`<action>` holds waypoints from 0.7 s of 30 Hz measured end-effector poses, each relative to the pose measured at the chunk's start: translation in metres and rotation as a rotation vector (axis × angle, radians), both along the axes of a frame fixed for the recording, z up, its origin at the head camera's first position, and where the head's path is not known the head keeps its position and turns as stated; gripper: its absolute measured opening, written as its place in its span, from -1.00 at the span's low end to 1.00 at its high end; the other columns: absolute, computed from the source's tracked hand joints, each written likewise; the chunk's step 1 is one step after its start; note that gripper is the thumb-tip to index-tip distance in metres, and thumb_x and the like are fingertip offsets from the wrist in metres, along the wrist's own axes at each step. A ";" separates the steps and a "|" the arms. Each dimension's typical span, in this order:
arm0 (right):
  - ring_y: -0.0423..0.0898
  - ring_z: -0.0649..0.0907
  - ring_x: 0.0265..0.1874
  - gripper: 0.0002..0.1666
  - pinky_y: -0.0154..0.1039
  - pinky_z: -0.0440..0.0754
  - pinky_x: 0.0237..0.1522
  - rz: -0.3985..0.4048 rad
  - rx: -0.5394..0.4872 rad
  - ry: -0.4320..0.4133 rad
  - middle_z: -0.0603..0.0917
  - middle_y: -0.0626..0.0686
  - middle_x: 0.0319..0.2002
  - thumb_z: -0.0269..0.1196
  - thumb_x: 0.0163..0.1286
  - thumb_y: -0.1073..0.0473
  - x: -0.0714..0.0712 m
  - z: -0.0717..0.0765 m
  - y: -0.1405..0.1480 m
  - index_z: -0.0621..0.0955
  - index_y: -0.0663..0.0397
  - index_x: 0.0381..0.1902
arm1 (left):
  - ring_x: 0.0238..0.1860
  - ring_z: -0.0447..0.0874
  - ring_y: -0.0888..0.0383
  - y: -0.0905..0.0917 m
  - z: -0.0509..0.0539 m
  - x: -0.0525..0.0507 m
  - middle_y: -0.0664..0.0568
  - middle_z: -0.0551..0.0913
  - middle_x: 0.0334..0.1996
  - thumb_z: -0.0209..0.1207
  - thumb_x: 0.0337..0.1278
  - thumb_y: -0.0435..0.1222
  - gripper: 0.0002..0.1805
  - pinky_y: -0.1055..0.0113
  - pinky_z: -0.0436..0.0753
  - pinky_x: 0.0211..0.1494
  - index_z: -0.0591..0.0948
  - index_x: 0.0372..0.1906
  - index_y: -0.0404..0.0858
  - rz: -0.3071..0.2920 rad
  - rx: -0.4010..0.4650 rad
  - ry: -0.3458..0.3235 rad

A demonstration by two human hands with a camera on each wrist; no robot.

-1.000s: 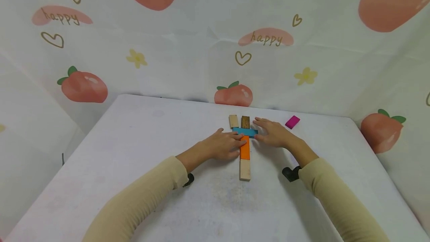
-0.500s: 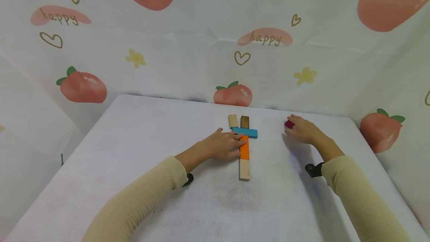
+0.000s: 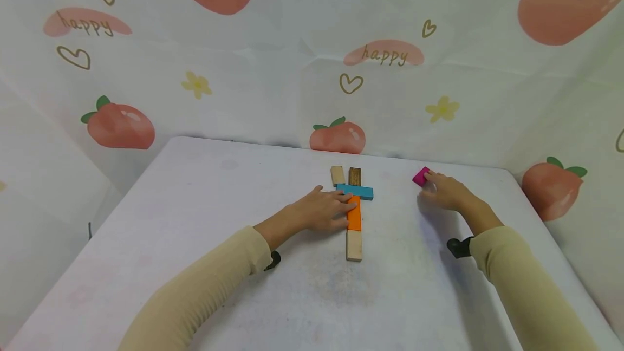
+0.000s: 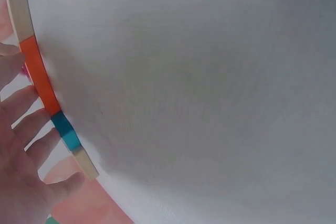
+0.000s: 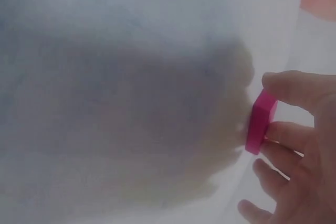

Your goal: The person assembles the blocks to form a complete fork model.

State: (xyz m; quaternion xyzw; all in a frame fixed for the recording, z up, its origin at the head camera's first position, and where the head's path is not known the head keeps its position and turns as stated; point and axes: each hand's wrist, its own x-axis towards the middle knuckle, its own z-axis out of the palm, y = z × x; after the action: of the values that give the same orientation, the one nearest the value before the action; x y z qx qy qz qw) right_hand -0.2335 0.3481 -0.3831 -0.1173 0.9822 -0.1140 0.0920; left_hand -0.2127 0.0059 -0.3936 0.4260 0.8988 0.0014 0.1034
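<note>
In the head view my left hand (image 3: pixel 324 210) lies with spread fingers along the orange block (image 3: pixel 354 214), fingertips reaching the blue block (image 3: pixel 356 192). The left wrist view shows these fingers fairly straight beside the row. My right hand (image 3: pixel 448 193) pinches a magenta block (image 5: pixel 261 121) between thumb and fingers at the table's far right. The blue block lies crosswise at the orange block's far end. A pale wooden block (image 3: pixel 354 245) continues the row on the near side. Beyond the blue one, a dark brown block (image 3: pixel 355 176) and another pale block (image 3: pixel 337 175) stand side by side.
The white table (image 3: pixel 195 205) ends at a back edge just behind the blocks. A cloth backdrop (image 3: pixel 273 69) printed with peaches hangs behind it. White tabletop separates the row from the magenta block.
My right hand has left the blue block, moved right to the magenta block and taken hold of it; that block has shifted slightly left. My left hand has stayed in place.
</note>
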 end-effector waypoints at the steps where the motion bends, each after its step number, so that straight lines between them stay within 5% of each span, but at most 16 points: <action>1: 0.56 0.27 0.30 -0.18 0.39 0.23 0.29 0.002 -0.008 -0.005 0.26 0.61 0.31 0.17 0.40 0.04 0.000 0.000 -0.001 0.27 0.59 0.36 | 0.50 0.19 0.11 0.000 0.000 0.000 0.11 0.25 0.50 -0.03 0.47 0.09 -0.41 -0.23 0.24 0.41 0.33 0.50 0.04 0.002 0.001 0.001; 21: 0.43 0.10 0.45 -0.05 0.38 0.10 0.36 -0.042 -0.070 -0.133 0.11 0.37 0.50 0.22 0.35 -0.06 -0.002 -0.005 -0.042 0.15 0.28 0.52 | 0.50 0.21 0.08 0.000 -0.003 -0.001 0.10 0.27 0.49 -0.01 0.46 0.07 -0.42 -0.25 0.25 0.39 0.36 0.48 0.03 -0.001 0.037 -0.007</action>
State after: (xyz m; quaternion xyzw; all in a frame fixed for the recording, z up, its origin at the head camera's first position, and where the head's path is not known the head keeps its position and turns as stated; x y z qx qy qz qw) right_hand -0.2357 0.3066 -0.3886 -0.0920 0.9716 -0.1576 0.1505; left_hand -0.2135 0.0055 -0.3965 0.4285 0.8979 0.0195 0.0988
